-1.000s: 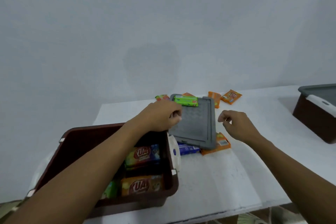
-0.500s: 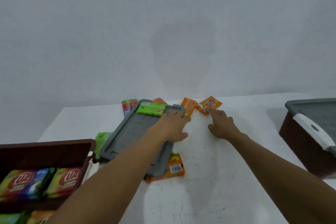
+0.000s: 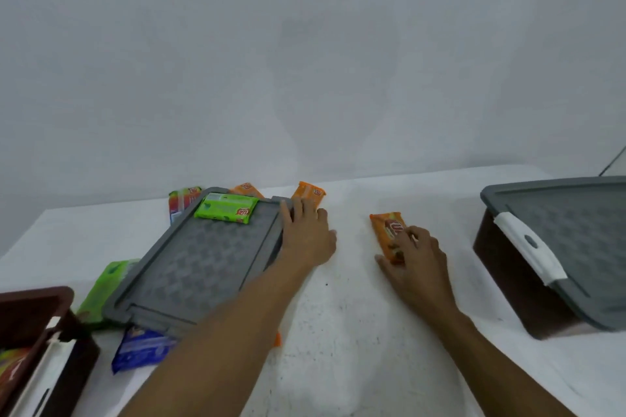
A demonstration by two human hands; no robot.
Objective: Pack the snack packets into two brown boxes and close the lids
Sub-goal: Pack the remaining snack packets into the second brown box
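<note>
Since the earlier frame, the nearer orange packet (image 3: 389, 234) has been drawn along the desk (image 3: 338, 332) away from the far orange packet (image 3: 310, 195). At the left, the open brown box (image 3: 34, 332) is partly filled. Beside it the grey lid (image 3: 200, 257) lies over loose packets, with a green packet (image 3: 225, 207) on it. The left hand (image 3: 306, 240) is laid flat against the lid's right rim, fingers straight. The nearer orange packet, long axis pointing away, is pinched by the right hand (image 3: 413, 257). The closed brown box (image 3: 501, 267) stands rightmost. The lid and left arm are judged to lie across the way to the open box.
</note>
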